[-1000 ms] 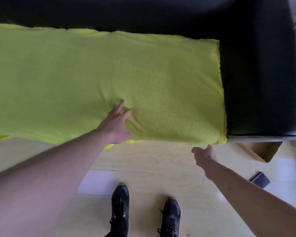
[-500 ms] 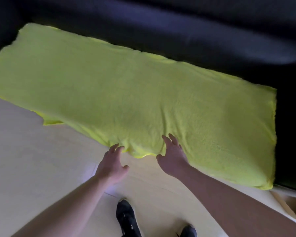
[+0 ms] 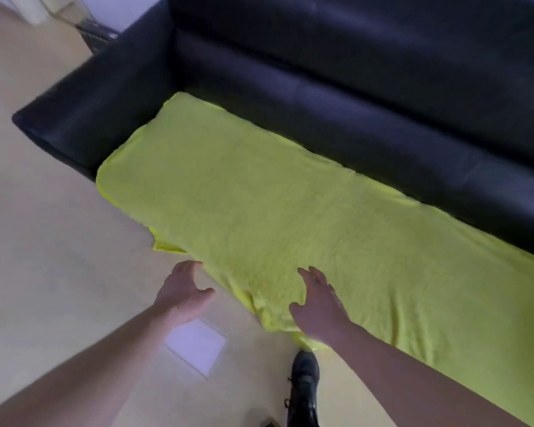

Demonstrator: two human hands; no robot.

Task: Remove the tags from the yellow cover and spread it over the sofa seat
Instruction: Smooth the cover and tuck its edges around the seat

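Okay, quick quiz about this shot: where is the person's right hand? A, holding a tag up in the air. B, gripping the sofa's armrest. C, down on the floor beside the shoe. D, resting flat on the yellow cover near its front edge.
D: the right hand lies with fingers spread on the yellow cover near its front edge, far from the sofa armrest, and nothing shows in it.

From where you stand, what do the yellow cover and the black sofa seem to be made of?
The yellow cover looks like soft, matte, nubbly fabric, perhaps terry or fleece: it drapes and wrinkles. The black sofa looks like smooth leather or a faux version, with a sheen; which of the two cannot be told.
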